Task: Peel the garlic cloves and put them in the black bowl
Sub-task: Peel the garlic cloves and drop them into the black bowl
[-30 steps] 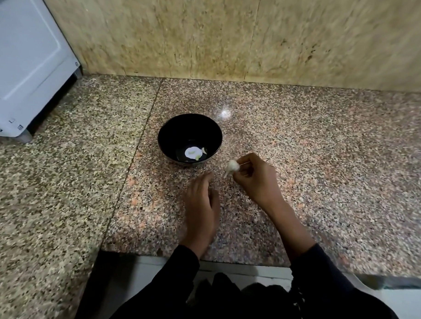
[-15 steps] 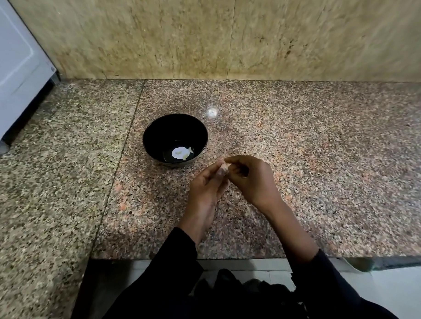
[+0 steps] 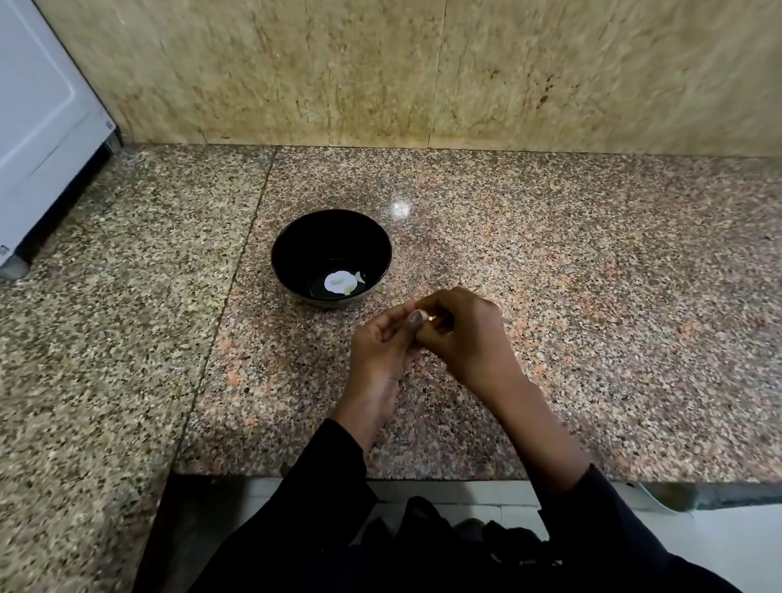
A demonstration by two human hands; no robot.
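Speckled granite counter [image 3: 600,348] across the whole width, with a seam [image 3: 229,299] down the left third and a pale stone wall [image 3: 477,68] behind. White appliance [image 3: 27,119] parked at the far left corner, well apart from the work. Black bowl [image 3: 289,248] set near the middle of the counter, just beyond and to the left of the hands, upright. Dark sleeves [image 3: 329,493] reaching in from the bottom edge.

Right hand [image 3: 467,339] curled over from the right, fingers bent and closed around a small pale garlic clove [image 3: 419,316]. Left hand [image 3: 378,349] raised to meet it, thumb and fingertips pinching at the same clove from the left side. Both hands touching each other, held just above the counter and close beside the bowl's near right edge. Clove mostly hidden between the fingers; impossible to tell how much skin remains on it.

Inside the bowl, pale peeled garlic [image 3: 338,282] lying on the bottom; count too small to tell for sure, perhaps two pieces touching.

By the look of it, partway through: some garlic already done and in the bowl, one clove in the middle of being peeled and yet to be dropped in. No other unpeeled cloves or loose skins clearly visible on the counter, so possibly close to the last one, though not certain from this view
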